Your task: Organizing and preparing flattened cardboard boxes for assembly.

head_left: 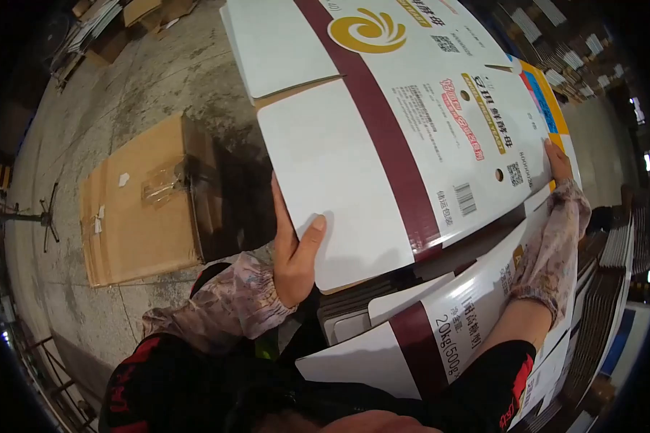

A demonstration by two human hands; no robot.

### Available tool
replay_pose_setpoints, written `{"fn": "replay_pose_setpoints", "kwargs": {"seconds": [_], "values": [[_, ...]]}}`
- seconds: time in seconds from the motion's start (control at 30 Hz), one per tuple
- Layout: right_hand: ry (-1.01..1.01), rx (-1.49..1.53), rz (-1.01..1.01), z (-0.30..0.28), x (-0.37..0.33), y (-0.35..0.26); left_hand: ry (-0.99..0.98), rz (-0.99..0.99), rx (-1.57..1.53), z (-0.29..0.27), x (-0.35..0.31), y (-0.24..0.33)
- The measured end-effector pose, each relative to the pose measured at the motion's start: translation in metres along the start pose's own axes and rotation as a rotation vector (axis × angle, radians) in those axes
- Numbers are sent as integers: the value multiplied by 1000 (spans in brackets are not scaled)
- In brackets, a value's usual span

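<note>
A white flattened carton (339, 159) with a maroon band and a gold swirl is tilted in front of me; whether more sheets lie directly under it, I cannot tell. My left hand (296, 256) grips its left edge, thumb on top and fingers underneath. At the opposite edge, my right hand (559, 162) closes over the side, its fingers partly hidden. Below and nearer to me lies another white flattened carton (404, 346) with the same maroon band, on a stack of folded cardboard (343, 325). Patterned sleeve covers are on both forearms.
A taped brown cardboard box (137, 209) sits on the concrete floor (217, 79) to the left. Beyond it stands a thin-legged dark stand (47, 215). Stacked cardboard (607, 303) rises close on the right. More boxes (112, 43) are at the far left.
</note>
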State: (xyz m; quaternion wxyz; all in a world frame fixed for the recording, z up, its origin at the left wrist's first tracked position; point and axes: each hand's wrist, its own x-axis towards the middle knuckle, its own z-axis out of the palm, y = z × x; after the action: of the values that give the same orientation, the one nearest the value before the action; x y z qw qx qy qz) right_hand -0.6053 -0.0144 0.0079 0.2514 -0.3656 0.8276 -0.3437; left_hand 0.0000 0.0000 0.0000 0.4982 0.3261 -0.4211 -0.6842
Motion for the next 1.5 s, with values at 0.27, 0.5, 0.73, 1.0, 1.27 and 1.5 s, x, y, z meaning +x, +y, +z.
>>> {"fn": "replay_pose_setpoints", "kwargs": {"seconds": [0.27,0.5,0.73,1.0,1.27,1.5], "values": [[99,-200,-160,16,-15,-18,-78,81,229,-2,-12,-4],[150,-234,-237,18,-5,-15,-93,66,195,1,-17,-12],[107,-494,-92,21,10,-21,-38,-23,158,-1,-19,-12],[206,-678,-116,-9,7,3,-22,-5,101,10,-20,-18],[364,-737,38,40,-37,-57,15,68,76,5,-19,-15],[358,-729,109,37,-38,-63,5,46,52,10,-19,-9]]}}
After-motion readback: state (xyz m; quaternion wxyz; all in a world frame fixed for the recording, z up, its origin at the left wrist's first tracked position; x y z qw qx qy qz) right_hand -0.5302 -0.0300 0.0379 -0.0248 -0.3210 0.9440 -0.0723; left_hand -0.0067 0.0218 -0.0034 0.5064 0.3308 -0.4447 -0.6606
